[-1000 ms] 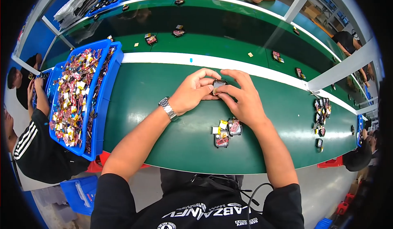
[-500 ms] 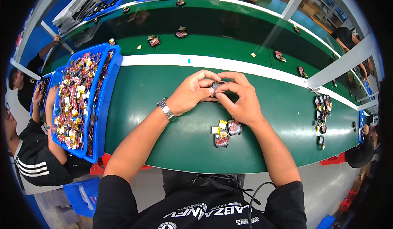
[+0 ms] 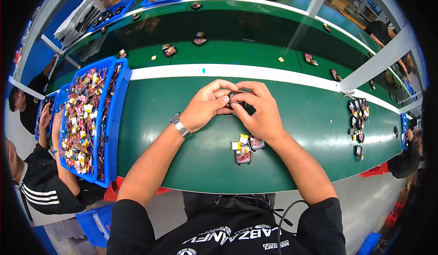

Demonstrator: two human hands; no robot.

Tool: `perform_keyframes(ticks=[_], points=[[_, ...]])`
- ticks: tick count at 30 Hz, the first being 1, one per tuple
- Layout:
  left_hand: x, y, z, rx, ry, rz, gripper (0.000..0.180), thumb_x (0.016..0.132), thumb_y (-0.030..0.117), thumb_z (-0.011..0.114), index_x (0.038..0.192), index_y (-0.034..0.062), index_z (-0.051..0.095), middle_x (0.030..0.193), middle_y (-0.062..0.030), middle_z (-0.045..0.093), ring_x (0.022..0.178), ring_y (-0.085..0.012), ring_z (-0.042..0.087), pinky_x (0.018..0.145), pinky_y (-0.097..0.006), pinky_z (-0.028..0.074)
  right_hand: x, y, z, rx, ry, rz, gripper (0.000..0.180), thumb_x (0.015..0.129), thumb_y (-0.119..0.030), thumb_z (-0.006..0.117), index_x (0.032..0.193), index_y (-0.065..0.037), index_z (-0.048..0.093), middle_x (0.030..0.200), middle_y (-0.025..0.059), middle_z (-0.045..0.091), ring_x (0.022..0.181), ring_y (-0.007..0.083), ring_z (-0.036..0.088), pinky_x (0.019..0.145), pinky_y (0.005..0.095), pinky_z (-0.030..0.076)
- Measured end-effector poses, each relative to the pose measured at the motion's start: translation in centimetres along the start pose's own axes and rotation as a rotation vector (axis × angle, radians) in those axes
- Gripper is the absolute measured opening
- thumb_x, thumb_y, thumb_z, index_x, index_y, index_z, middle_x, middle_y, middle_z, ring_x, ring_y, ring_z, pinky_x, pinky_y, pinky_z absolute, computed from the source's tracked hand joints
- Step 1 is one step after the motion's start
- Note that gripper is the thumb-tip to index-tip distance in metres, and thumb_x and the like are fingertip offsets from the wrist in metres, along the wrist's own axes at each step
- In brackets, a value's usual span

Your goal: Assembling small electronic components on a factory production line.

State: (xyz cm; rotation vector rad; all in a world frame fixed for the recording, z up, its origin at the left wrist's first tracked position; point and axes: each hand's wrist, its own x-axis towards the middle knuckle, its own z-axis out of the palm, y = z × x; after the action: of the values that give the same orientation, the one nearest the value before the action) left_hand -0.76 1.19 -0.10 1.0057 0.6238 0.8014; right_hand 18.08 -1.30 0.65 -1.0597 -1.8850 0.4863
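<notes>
Now both hands meet just past the small pile [image 3: 246, 148]: left hand [image 3: 206, 105] and right hand [image 3: 259, 111] pinch one dark part [image 3: 235, 97] between fingertips (mid-assembly, I'd judge); next calls for a firm press.

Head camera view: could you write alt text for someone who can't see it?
A person's left hand and right hand together hold a small dark part over a green conveyor table. A few similar parts lie near the right wrist; a blue bin of colourful pieces sits left.
</notes>
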Motion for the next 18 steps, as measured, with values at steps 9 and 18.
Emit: perform_keyframes(ticks=[9, 18], points=[[0.0, -0.4, 0.2, -0.054, -0.016, 0.025, 0.022, 0.099, 0.004, 0.046, 0.121, 0.0052, 0.049, 0.117, -0.0099, 0.06, 0.106, -0.0149, 0.062, 0.094, -0.034, 0.054, 0.0, -0.8, 0.1, -0.124, 0.037, -0.061, 0.016, 0.075, -0.003, 0.073, 0.09, -0.007, 0.071, 0.11, 0.0072, 0.063, 0.102, 0.0259, 0.058, 0.082, 0.0352, 0.052], [-0.3, -0.4, 0.0, -0.022, -0.02, 0.09, 0.021, 0.098, 0.006, 0.052, 0.119, 0.0048, 0.049, 0.122, -0.0108, 0.06, 0.113, -0.0168, 0.059, 0.098, -0.036, 0.052, 0.2, -1.2, 0.3, -0.097, 0.074, -0.122, 0.019, 0.074, 0.002, 0.072, 0.091, -0.005, 0.071, 0.11, 0.0074, 0.063, 0.101, 0.0263, 0.059, 0.083, 0.0358, 0.051]])
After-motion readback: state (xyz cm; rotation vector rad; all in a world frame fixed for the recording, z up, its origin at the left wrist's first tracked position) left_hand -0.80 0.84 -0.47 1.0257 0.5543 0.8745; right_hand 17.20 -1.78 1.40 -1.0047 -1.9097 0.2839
